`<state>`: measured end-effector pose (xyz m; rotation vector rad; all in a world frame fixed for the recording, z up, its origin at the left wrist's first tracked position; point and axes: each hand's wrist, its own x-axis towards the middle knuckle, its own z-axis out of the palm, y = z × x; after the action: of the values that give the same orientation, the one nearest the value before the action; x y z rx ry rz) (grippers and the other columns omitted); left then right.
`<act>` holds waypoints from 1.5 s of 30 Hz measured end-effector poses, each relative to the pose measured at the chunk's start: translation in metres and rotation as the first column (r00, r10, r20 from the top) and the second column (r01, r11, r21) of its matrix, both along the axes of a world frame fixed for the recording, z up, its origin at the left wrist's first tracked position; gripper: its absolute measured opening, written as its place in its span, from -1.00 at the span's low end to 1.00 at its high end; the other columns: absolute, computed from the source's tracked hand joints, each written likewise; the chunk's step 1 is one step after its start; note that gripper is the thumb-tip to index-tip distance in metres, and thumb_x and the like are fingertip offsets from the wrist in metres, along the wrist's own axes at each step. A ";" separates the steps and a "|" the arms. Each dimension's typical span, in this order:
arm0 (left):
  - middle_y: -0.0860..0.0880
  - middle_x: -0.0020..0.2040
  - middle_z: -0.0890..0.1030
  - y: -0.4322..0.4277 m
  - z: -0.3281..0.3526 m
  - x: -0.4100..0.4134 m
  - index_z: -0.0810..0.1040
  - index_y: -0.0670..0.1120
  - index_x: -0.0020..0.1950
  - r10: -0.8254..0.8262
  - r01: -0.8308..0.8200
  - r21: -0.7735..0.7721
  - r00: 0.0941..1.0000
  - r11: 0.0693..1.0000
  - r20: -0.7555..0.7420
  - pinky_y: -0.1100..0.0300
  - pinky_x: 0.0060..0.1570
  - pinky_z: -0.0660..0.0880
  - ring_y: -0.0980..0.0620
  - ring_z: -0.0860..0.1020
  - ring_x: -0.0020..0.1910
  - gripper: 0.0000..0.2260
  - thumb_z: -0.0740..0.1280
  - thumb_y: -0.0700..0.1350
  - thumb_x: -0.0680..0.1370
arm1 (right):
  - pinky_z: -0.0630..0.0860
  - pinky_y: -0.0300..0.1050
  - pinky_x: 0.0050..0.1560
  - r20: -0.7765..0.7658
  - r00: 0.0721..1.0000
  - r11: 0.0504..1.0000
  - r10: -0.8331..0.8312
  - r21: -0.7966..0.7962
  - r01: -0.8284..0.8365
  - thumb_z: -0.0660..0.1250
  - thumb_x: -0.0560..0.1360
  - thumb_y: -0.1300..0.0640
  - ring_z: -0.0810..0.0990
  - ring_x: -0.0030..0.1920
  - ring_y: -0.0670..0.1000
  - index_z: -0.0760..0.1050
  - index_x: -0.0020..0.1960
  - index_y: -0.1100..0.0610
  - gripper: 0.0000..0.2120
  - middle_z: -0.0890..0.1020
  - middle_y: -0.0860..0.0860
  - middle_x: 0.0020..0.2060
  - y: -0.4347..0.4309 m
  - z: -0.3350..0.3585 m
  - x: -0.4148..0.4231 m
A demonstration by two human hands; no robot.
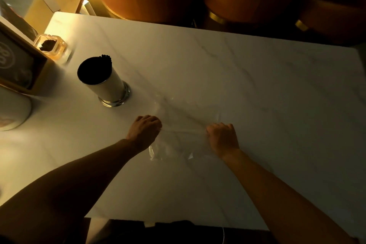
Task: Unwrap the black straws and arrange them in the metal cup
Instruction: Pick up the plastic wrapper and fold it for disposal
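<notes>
Two sets of fingers are curled under, each pinching one end of a clear plastic wrapper (178, 144) that lies flat on the pale marble surface (257, 89). The left hand (145, 130) clenches the film at its left edge and the right hand (222, 137) does the same at the right, with a taut ridge of plastic stretched between them. No straws can be made out inside the film; it looks empty, though the glare makes that hard to confirm.

The black straws (106, 59) stand bundled in the metal cup (105, 83), their tips just above the rim at its far side. The cup sits upright well to the left of the hands, beyond the left hand — so the arranging looks largely done.

The risk lies in the left forearm. It crosses the surface from the lower left, and a wide sweep while gathering the wrapper could knock the tall, narrow cup over and spill the straws. The film could also slip from the grip, being thin and slick.

Both arms reach forward with wrists low and knuckles up, palms facing down, the forearms angling inward toward the wrapper.
</notes>
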<state>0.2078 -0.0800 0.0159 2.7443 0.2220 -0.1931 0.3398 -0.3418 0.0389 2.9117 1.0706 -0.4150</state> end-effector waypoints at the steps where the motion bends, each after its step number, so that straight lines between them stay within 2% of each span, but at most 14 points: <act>1: -0.06 0.21 0.68 0.002 0.004 -0.003 0.68 -0.09 0.13 0.010 -0.010 -0.039 1.000 0.999 0.005 -0.02 0.24 0.46 -0.09 0.62 0.21 -0.88 0.40 -0.18 0.62 | 0.38 0.00 -0.06 -0.009 1.000 1.000 -0.028 0.015 0.028 0.26 0.46 0.17 0.60 -0.12 0.17 0.48 -0.23 0.06 -0.89 0.64 0.07 -0.23 -0.005 0.004 -0.003; 8: -0.08 0.09 0.71 0.015 0.039 -0.022 0.69 -0.15 0.07 0.176 -0.165 -0.456 0.984 0.875 -0.018 -0.06 0.20 0.60 -0.07 0.67 0.13 -0.88 0.51 -0.21 0.55 | 0.52 0.03 -0.21 -0.157 0.952 0.911 -0.264 0.284 0.299 0.31 0.55 0.07 0.61 -0.21 0.16 0.53 -0.16 0.12 -0.84 0.66 0.08 -0.24 -0.045 0.047 -0.049; 12: 0.00 0.12 0.67 0.017 0.057 -0.037 0.64 -0.11 0.16 0.009 -0.033 -0.578 0.999 0.815 -0.043 -0.05 0.25 0.60 0.03 0.65 0.16 -0.75 0.55 -0.19 0.51 | 0.57 0.06 -0.15 -0.227 0.911 0.846 -0.344 0.345 0.406 0.36 0.54 0.09 0.64 -0.20 0.09 0.58 -0.11 0.16 -0.86 0.68 0.08 -0.24 -0.063 0.075 -0.096; 15: -0.06 0.19 0.66 0.012 0.066 -0.045 0.66 -0.12 0.20 -0.093 0.071 -0.574 0.996 0.816 -0.009 -0.07 0.32 0.54 -0.01 0.61 0.17 -0.72 0.55 -0.18 0.51 | 0.60 0.00 -0.10 -0.336 0.848 0.777 -0.411 0.358 0.518 0.39 0.52 0.14 0.65 -0.19 -0.03 0.59 -0.12 0.02 -0.94 0.68 -0.03 -0.24 -0.076 0.092 -0.136; 18: -0.11 0.27 0.65 0.001 0.077 -0.054 0.66 -0.16 0.25 -0.193 0.162 -0.565 0.981 0.809 0.005 -0.07 0.38 0.49 -0.06 0.59 0.24 -0.72 0.52 -0.21 0.54 | 0.59 -0.17 -0.07 -0.395 0.790 0.715 -0.469 0.355 0.603 0.40 0.52 0.15 0.63 -0.16 -0.17 0.57 -0.13 -0.09 -0.86 0.66 -0.14 -0.21 -0.090 0.112 -0.180; 20: -0.13 0.19 0.67 -0.011 0.086 -0.060 0.66 -0.19 0.21 -0.276 0.250 -0.578 0.960 0.777 0.044 -0.08 0.31 0.53 -0.09 0.62 0.18 -0.78 0.48 -0.23 0.57 | 0.52 -0.35 -0.12 -0.377 0.765 0.671 -0.522 0.372 0.641 0.40 0.52 0.16 0.62 -0.17 -0.24 0.56 -0.12 -0.14 -0.81 0.65 -0.18 -0.22 -0.103 0.126 -0.212; 25: -0.10 -0.15 0.69 -0.058 0.107 -0.072 0.57 -0.28 0.02 -0.481 0.399 -0.695 0.872 0.598 0.087 0.19 -0.08 0.58 0.03 0.69 -0.16 -0.94 0.34 -0.40 0.62 | 0.55 -0.39 -0.18 -0.367 0.609 0.427 -0.703 0.468 0.774 0.40 0.51 0.15 0.64 -0.15 -0.24 0.58 -0.03 -0.06 -0.88 0.67 -0.14 -0.20 -0.136 0.155 -0.295; 29: -0.15 -0.19 0.66 -0.107 0.112 -0.086 0.49 -0.25 0.04 -0.594 0.377 -0.781 0.805 0.499 0.009 0.12 -0.20 0.63 -0.08 0.68 -0.24 -0.92 0.24 -0.38 0.67 | 0.59 -0.22 -0.26 -0.445 0.429 0.113 -0.786 0.580 0.807 0.41 0.50 0.07 0.66 -0.22 -0.11 0.62 -0.14 -0.08 -0.93 0.68 -0.11 -0.24 -0.163 0.163 -0.358; 30: -0.14 -0.20 0.67 -0.119 0.110 -0.091 0.48 -0.19 0.05 -0.617 0.360 -0.795 0.787 0.489 -0.023 0.13 -0.25 0.63 -0.10 0.68 -0.26 -0.91 0.23 -0.34 0.68 | 0.62 -0.18 -0.20 -0.512 0.378 0.022 -0.771 0.571 0.820 0.42 0.50 0.04 0.68 -0.18 -0.10 0.63 -0.09 -0.08 -0.97 0.69 -0.12 -0.18 -0.170 0.161 -0.375; 33: -0.16 -0.19 0.68 -0.153 0.100 -0.106 0.46 -0.14 0.06 -0.674 0.318 -0.818 0.730 0.480 -0.112 0.11 -0.38 0.58 -0.18 0.66 -0.30 -0.89 0.23 -0.33 0.68 | 0.66 0.00 -0.03 -0.815 0.207 -0.271 -0.542 0.402 0.875 0.51 0.38 -0.01 0.70 0.02 0.00 0.62 0.09 -0.10 -0.71 0.71 -0.02 0.03 -0.188 0.145 -0.421; 35: -0.22 -0.17 0.66 -0.173 0.087 -0.116 0.45 -0.17 0.08 -0.702 0.283 -0.830 0.692 0.480 -0.170 0.08 -0.42 0.53 -0.19 0.62 -0.33 -0.86 0.21 -0.39 0.66 | 0.66 0.06 -0.01 -0.915 0.141 -0.393 -0.377 0.296 0.871 0.48 0.38 0.10 0.69 0.06 0.11 0.58 0.18 0.05 -0.62 0.70 0.12 0.08 -0.198 0.134 -0.449; 39: -0.19 -0.13 0.65 -0.207 0.056 -0.133 0.49 -0.21 0.11 -0.731 0.250 -0.832 0.637 0.496 -0.245 0.11 -0.40 0.52 -0.13 0.59 -0.30 -0.90 0.27 -0.38 0.65 | 0.66 -0.06 -0.18 -0.929 0.078 -0.477 -0.362 0.256 0.841 0.32 0.52 0.33 0.71 -0.11 0.13 0.56 0.19 0.21 -0.75 0.72 0.18 -0.04 -0.221 0.111 -0.495; 42: -0.14 -0.16 0.65 -0.231 0.032 -0.141 0.54 -0.21 0.16 -0.721 0.215 -0.815 0.618 0.538 -0.313 0.18 -0.37 0.56 -0.04 0.59 -0.32 -0.86 0.31 -0.38 0.63 | 0.66 -0.03 -0.15 -0.920 0.069 -0.496 -0.387 0.270 0.825 0.28 0.55 0.34 0.70 -0.11 0.13 0.57 0.14 0.26 -0.81 0.71 0.19 -0.04 -0.241 0.089 -0.518; 45: -0.12 -0.16 0.64 -0.252 0.009 -0.138 0.58 -0.16 0.11 -0.683 0.242 -0.748 0.637 0.619 -0.359 0.20 -0.35 0.62 0.03 0.62 -0.33 -0.77 0.30 -0.44 0.60 | 0.62 -0.07 -0.24 -0.917 0.066 -0.519 -0.392 0.280 0.808 0.21 0.60 0.34 0.68 -0.24 0.05 0.57 0.13 0.24 -0.81 0.69 0.14 -0.17 -0.258 0.061 -0.528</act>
<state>0.0695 -0.3321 0.0251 1.8682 -0.4071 -1.1251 -0.1883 -0.5993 0.1001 3.9569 -2.3944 -0.2406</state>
